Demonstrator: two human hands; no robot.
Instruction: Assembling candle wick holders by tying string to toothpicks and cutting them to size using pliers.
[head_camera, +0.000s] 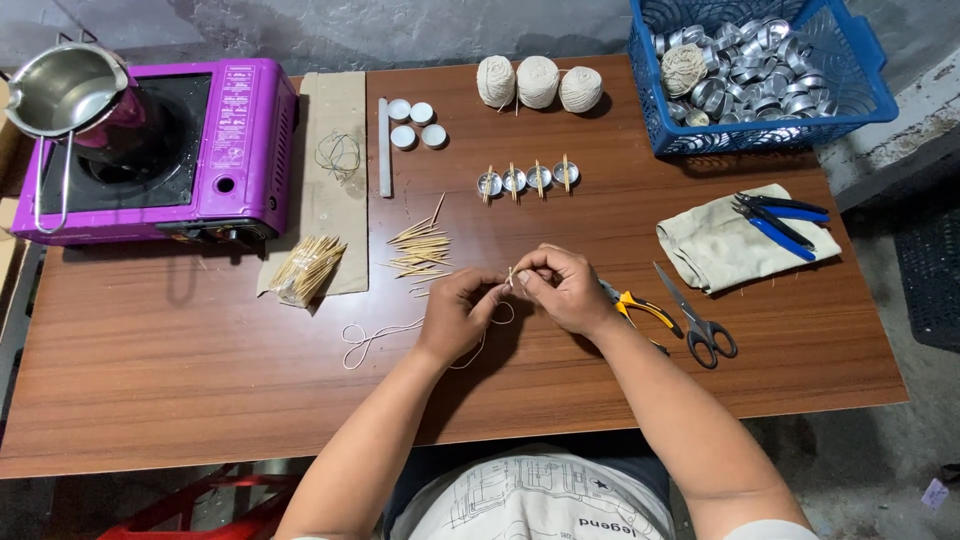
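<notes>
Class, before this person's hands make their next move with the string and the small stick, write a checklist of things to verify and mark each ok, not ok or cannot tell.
1. Both hands, left hand and right hand, meet on the thin wooden stick: ok.
2. Pale cotton string trails loose on the brown wooden table, no snag: ok.
3. String knotted on the stick: cannot tell.
4. Spare loose wooden sticks lie close by: ok.
5. Grey-handled scissors lie beside the right hand: ok.
</notes>
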